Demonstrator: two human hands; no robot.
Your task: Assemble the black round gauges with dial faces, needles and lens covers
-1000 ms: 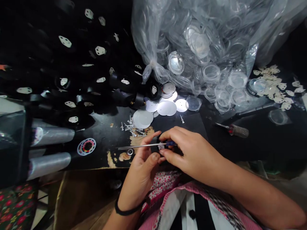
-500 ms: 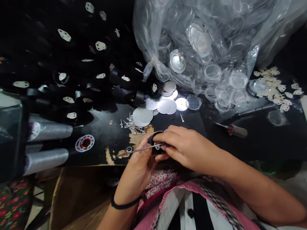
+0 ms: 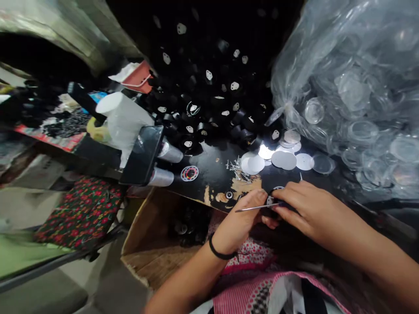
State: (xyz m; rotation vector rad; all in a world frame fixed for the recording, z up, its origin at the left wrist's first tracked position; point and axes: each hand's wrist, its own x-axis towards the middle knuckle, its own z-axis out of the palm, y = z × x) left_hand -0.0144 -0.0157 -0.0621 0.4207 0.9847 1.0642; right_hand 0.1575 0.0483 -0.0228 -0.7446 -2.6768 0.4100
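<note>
My left hand (image 3: 250,214) is closed around a small black round casing, mostly hidden by the fingers, with a pale holed plate (image 3: 269,200) showing inside it. From my right hand (image 3: 306,207) a thin screwdriver (image 3: 253,209) points left across the left thumb, its dark handle mainly covered by the fingers. The right fingertips are at the casing too. Just beyond them, a printed ring (image 3: 278,188) is partly hidden. A small black wheel-like part (image 3: 229,195) lies left of the hands. Loose white pins (image 3: 240,170) and flat white discs (image 3: 284,160) are behind them.
Many black casings with pale plates (image 3: 208,75) are heaped at the back. A clear bag of transparent lids (image 3: 363,131) stands at the right. Printed rings (image 3: 189,173), plastic-wrapped rolls (image 3: 162,178) and a dark box (image 3: 140,155) sit left. Below is an open cardboard box (image 3: 144,244).
The view has swung left, so the table's things appear farther right and more of the left side shows. Both hands keep hold of the casing and screwdriver.
</note>
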